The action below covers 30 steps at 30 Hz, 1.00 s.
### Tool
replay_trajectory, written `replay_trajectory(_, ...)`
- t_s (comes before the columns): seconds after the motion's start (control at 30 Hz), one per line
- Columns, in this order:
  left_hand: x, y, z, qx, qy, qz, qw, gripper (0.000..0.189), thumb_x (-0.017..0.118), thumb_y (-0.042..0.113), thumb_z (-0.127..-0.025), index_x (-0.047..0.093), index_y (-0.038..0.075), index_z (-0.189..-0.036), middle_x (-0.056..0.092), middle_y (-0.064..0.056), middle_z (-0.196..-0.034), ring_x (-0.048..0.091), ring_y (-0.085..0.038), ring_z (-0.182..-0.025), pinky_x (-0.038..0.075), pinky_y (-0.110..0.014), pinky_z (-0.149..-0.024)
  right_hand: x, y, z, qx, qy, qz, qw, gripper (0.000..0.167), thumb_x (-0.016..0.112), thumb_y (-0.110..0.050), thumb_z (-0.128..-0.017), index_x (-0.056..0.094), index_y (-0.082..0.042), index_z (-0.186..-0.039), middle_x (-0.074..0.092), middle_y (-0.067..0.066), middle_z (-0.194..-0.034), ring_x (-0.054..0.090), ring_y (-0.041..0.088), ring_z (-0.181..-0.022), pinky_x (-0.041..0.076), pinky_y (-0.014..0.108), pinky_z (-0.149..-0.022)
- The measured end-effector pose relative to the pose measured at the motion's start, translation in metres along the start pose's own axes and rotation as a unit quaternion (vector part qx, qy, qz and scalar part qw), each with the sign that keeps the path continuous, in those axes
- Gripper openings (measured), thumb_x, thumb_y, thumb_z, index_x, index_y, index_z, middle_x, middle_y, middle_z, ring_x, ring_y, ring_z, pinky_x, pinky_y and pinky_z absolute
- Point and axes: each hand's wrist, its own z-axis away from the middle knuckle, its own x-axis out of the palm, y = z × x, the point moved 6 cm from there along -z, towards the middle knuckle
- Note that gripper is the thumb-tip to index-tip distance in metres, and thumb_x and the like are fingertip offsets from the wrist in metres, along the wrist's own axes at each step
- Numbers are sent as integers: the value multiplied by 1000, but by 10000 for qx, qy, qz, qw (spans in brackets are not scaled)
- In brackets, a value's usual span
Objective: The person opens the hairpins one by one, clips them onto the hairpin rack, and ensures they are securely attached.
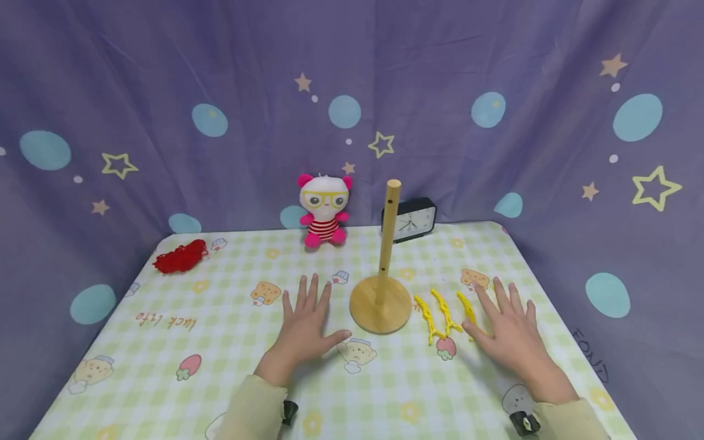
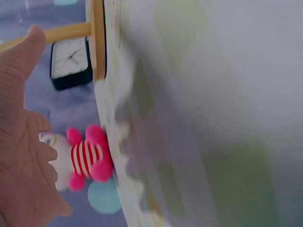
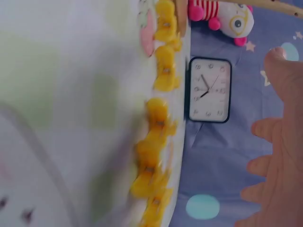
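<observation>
Holding both hands above the table, you keep your palms facing down and your fingers spread. Your left hand point(image 1: 304, 333) has its fingers straight, the thumb stretched wide toward the wooden stand point(image 1: 381, 304), and it has hold of nothing. Your right hand point(image 1: 511, 335) is just as widely spread, and it too grips nothing.

The wooden stand is upright between your hands, nearer the left one, with a round base and a single tall post. Just right of that base lie the yellow clips point(image 3: 158, 109), set in three rough rows on the checked tablecloth point(image 1: 231, 354). In the head view your right thumb overlaps the rightmost row, but the right wrist view shows your hand apart from the clips.

Toward the back edge you have a panda toy point(image 1: 324, 211) in a red-and-white striped top, sitting left of the post, and a black-framed clock point(image 1: 415, 221), partly covered by the post. A heap of red netting point(image 1: 181, 256) lies at the far left corner. A purple curtain point(image 1: 264, 49) with stars and blue spots hangs behind.
</observation>
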Motion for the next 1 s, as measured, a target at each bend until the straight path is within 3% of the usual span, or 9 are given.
replay_trajectory(0.2,16,15,-20,140,-491,281,9983,108,54,76,-81,17,7,-156,3,-19,-161,-7,-37,-147,1,-68,-111,4,25,14,227,-187,-93,9995,88,56,-60,-91,19,-14,-157,9,30,-158,0,54,-142,7,79,-99)
replay_trajectory(0.4,34,23,-36,91,-1122,975,9888,114,60,73,-79,11,5,-156,3,-22,-161,-1,-37,-148,5,-65,-113,4,52,27,488,-321,124,9982,101,66,-62,-83,28,3,-150,36,41,-138,35,61,-123,33,74,-90)
replay_trajectory(0.57,48,24,-44,-125,-1592,1391,9773,119,66,70,-77,5,5,-157,1,-20,-162,-1,-32,-149,2,-58,-115,5,75,36,1151,-943,155,9887,110,66,-68,-78,29,12,-143,41,44,-125,45,61,-109,42,68,-79)
replay_trajectory(0.67,54,24,-47,-182,-1691,1369,9759,120,66,70,-77,4,5,-157,2,-17,-162,-1,-29,-149,0,-57,-116,6,84,38,1453,-1339,83,9802,111,66,-71,-75,34,15,-137,44,42,-120,48,58,-106,43,66,-78)
replay_trajectory(0.77,56,24,-49,-184,-1719,1270,9767,119,65,70,-78,4,3,-156,3,-16,-163,0,-28,-149,-2,-57,-115,8,89,38,1604,-1558,-13,9747,101,70,-69,-73,45,16,-122,53,31,-100,55,44,-87,46,54,-70)
replay_trajectory(0.87,56,26,-50,-186,-1748,1204,9770,116,62,69,-80,5,1,-156,3,-15,-163,-1,-28,-149,-2,-57,-116,9,91,40,1620,-1630,-17,9732,83,74,-64,-72,53,10,-105,52,15,-85,49,29,-74,43,45,-62)
replay_trajectory(1.0,55,28,-51,-176,-1759,1186,9771,113,61,67,-83,7,-1,-155,4,-15,-162,1,-29,-149,-2,-57,-116,10,93,42,1466,-1563,115,9767,59,76,-53,-76,57,1,-92,50,10,-81,46,26,-69,42,43,-59)
